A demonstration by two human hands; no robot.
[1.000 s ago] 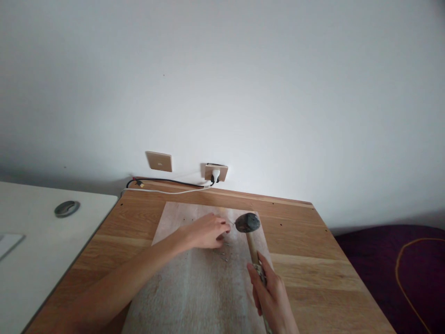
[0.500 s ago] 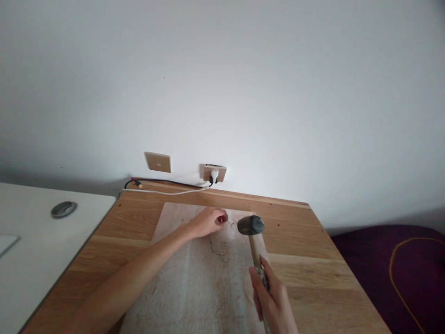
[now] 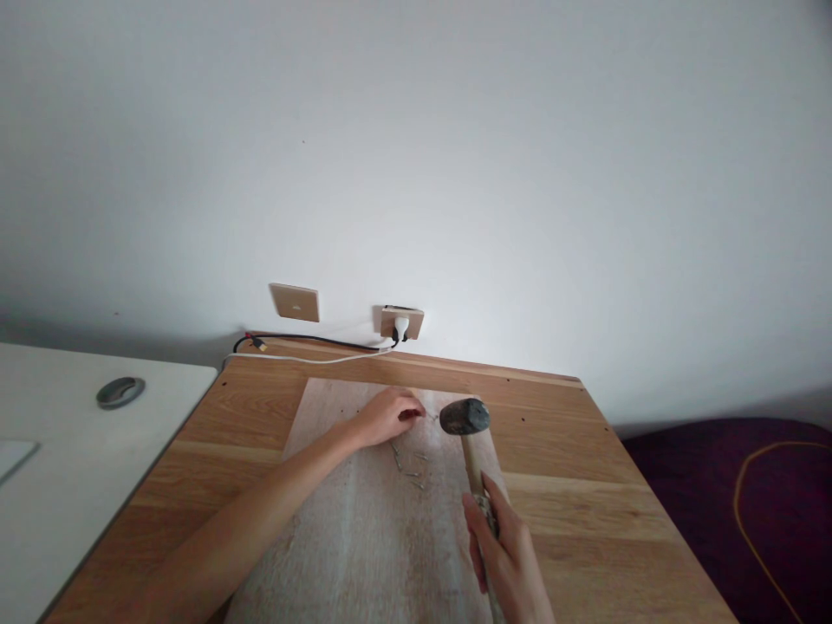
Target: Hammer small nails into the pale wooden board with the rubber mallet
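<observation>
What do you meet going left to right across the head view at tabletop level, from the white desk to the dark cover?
White desk → grey round cap → left hand pinching a nail → hammer head → bare wooden table → dark purple cover → orange cord.

Looks like a home room: plain white wall (image 3: 455, 156), wall socket (image 3: 401, 322) mid-frame, wooden table (image 3: 585, 511), purple bedding (image 3: 734, 503) at lower right.
</observation>
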